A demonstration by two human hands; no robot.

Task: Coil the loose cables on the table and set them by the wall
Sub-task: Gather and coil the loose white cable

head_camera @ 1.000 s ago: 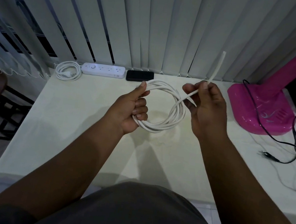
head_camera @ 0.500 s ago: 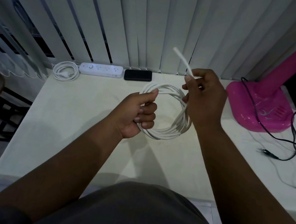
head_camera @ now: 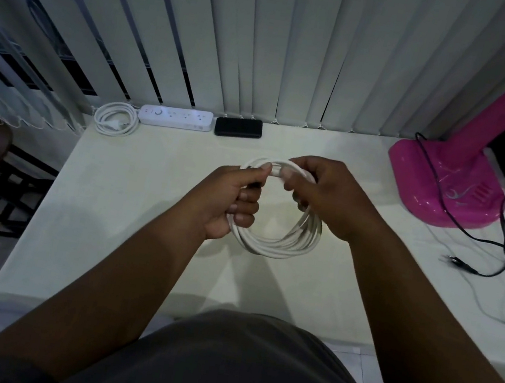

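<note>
Coil (head_camera: 269, 245) — inside left fingers (head_camera: 244, 205), right fingers (head_camera: 306, 166)

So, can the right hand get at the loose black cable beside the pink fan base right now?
Probably yes, once freed: bare table lies between the right hand and the thin black cable, nothing blocking. But it currently grips the coiled white cable with the left hand.

Two white coils (head_camera: 268, 247) (head_camera: 99, 125), seemingly one black cable (head_camera: 457, 262)
</note>
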